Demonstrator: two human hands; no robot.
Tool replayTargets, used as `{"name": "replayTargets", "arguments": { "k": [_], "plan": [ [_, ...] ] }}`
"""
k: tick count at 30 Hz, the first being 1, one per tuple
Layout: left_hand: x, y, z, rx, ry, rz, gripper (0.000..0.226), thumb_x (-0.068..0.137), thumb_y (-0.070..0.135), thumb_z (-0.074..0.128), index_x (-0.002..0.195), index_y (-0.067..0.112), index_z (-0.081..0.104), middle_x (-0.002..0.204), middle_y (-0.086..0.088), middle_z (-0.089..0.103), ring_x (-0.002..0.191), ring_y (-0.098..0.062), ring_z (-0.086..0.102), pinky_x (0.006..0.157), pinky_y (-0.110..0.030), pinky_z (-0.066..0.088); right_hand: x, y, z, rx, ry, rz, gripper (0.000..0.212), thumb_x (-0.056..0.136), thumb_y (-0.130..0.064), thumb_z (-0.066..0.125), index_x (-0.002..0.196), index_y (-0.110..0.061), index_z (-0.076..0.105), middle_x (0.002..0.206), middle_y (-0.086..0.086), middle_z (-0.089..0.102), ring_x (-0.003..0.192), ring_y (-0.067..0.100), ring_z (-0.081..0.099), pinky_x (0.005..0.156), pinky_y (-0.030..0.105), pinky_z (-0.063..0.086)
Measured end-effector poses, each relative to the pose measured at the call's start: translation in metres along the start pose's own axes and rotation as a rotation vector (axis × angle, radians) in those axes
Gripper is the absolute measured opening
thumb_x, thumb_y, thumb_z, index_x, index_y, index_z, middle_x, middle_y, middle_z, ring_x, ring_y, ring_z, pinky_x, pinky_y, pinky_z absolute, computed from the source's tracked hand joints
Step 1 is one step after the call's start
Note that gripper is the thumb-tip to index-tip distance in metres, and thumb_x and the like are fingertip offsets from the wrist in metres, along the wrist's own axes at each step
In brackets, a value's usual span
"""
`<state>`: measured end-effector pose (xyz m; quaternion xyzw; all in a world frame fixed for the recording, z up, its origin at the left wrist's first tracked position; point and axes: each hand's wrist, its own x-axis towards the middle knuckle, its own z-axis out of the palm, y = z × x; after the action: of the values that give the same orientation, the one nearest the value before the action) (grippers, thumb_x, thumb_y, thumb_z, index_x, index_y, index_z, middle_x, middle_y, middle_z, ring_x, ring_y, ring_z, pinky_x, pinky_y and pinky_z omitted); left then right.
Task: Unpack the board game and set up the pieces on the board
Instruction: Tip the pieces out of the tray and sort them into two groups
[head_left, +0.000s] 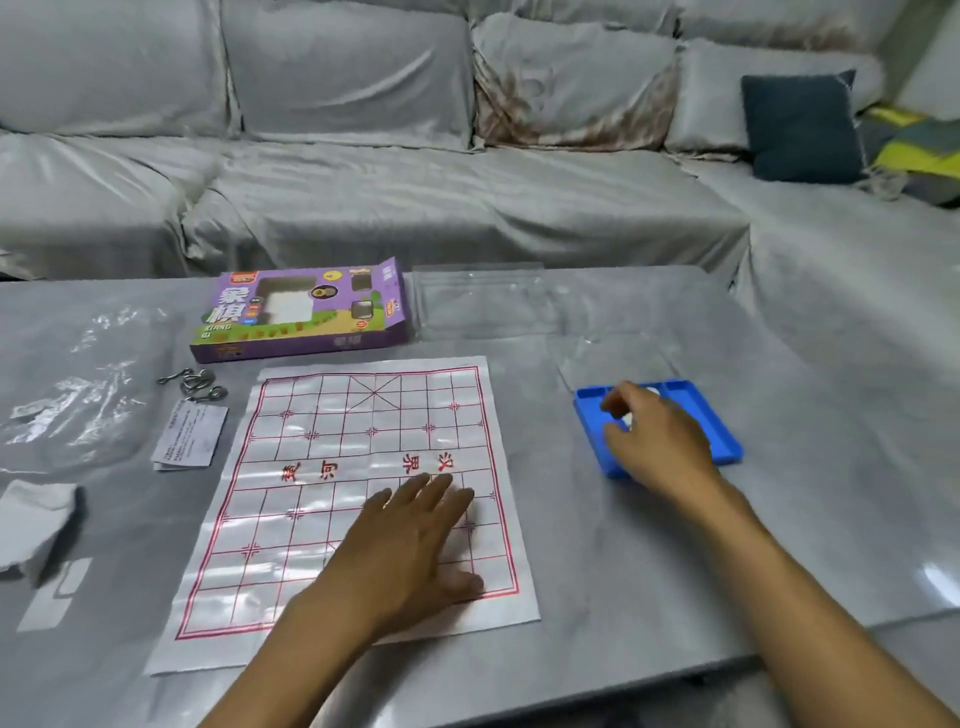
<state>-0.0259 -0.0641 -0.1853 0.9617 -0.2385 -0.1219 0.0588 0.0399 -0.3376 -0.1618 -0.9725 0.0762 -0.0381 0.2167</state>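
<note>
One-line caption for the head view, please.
Left hand flat on the paper board while right hand picks a white piece from the blue tray.

- A long L-shaped sofa under a loose, creased grey cover (415, 197) fills the back of the room and turns forward on the right.
- A dark blue square cushion (800, 127) leans against its backrest at the right.
- A folded yellow and grey blanket (914, 150) lies just beside the cushion.
- The glossy grey marble-look worktop (675, 561) stands in front, catching pale reflections of light.
</note>
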Motion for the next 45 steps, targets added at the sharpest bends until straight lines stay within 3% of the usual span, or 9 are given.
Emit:
{"name": "replayTargets", "arguments": {
  "k": [4,9,14,19,23,32,36,42,45],
  "plan": [
    [0.013,0.006,0.011,0.05,-0.095,-0.019,0.104,0.054,0.083,0.011,0.149,0.041,0.009,0.162,0.006,-0.001,0.149,-0.019,0.0,0.116,-0.048,0.013,0.001,0.036,0.005,-0.043,-0.242,0.043,0.03,0.074,-0.042,0.076,0.099,-0.032,0.063,0.109,-0.014,0.054,0.098,0.008,0.051,0.079,0.026,0.04],
    [0.018,0.01,0.006,0.025,-0.149,-0.082,0.081,0.081,0.072,0.049,0.146,0.039,0.015,0.158,0.008,0.003,0.146,-0.022,0.003,0.111,-0.048,0.025,0.013,0.041,0.01,-0.123,-0.136,-0.019,0.018,0.077,-0.05,0.074,0.078,-0.034,0.066,0.1,-0.012,0.059,0.087,0.009,0.054,0.068,0.028,0.039],
    [0.019,0.008,0.008,0.005,-0.144,-0.097,0.083,0.08,0.073,0.05,0.147,0.042,0.012,0.161,0.01,-0.003,0.148,-0.022,-0.003,0.114,-0.051,0.021,0.02,0.05,0.012,-0.124,-0.108,0.02,0.021,0.078,-0.049,0.073,0.073,-0.031,0.064,0.094,-0.011,0.061,0.082,0.01,0.055,0.063,0.028,0.038],
    [0.02,0.009,0.004,0.011,-0.145,-0.086,0.08,0.081,0.072,0.05,0.146,0.042,0.015,0.16,0.011,0.0,0.148,-0.021,0.001,0.112,-0.048,0.025,0.027,0.066,0.009,-0.007,0.165,0.131,0.016,0.092,-0.03,0.056,0.097,-0.02,0.069,0.11,0.005,0.062,0.095,0.024,0.057,0.077,0.036,0.045],
    [0.02,0.011,0.001,0.012,-0.146,-0.09,0.079,0.08,0.073,0.051,0.144,0.043,0.017,0.159,0.012,0.002,0.147,-0.021,0.003,0.11,-0.046,0.03,0.03,0.089,0.008,-0.2,0.063,0.241,0.036,0.092,-0.024,0.053,0.127,-0.023,0.06,0.128,0.008,0.059,0.121,0.032,0.047,0.096,0.042,0.043],
    [0.019,0.011,0.003,0.02,-0.111,-0.087,0.078,0.08,0.074,0.049,0.144,0.043,0.017,0.158,0.013,0.003,0.147,-0.02,0.004,0.109,-0.043,0.03,0.036,0.086,0.011,-0.136,0.198,0.248,0.023,0.09,-0.006,0.051,0.099,-0.011,0.071,0.104,0.012,0.069,0.095,0.031,0.06,0.068,0.03,0.04],
    [0.02,0.011,0.003,0.003,-0.115,-0.089,0.078,0.079,0.073,0.052,0.143,0.043,0.019,0.159,0.012,0.003,0.147,-0.02,0.004,0.109,-0.045,0.029,0.032,0.06,0.005,0.009,0.318,0.091,0.017,0.092,-0.01,0.057,0.102,-0.007,0.071,0.099,0.012,0.07,0.09,0.029,0.063,0.07,0.03,0.041],
    [0.021,0.01,0.004,0.008,-0.103,-0.083,0.077,0.078,0.073,0.053,0.142,0.043,0.021,0.157,0.013,0.007,0.145,-0.02,0.008,0.107,-0.044,0.032,0.0,-0.003,0.05,-0.012,-0.12,-0.337,0.014,0.091,-0.024,0.063,0.095,-0.014,0.072,0.093,0.001,0.071,0.083,0.016,0.061,0.076,0.027,0.049],
    [0.021,0.009,0.005,0.009,-0.099,-0.086,0.078,0.078,0.073,0.052,0.142,0.044,0.019,0.158,0.013,0.005,0.146,-0.02,0.005,0.108,-0.044,0.031,0.01,-0.004,0.044,0.03,-0.074,-0.31,0.014,0.09,-0.025,0.063,0.092,-0.016,0.073,0.089,0.0,0.07,0.083,0.018,0.062,0.076,0.033,0.05]
  ]
}}
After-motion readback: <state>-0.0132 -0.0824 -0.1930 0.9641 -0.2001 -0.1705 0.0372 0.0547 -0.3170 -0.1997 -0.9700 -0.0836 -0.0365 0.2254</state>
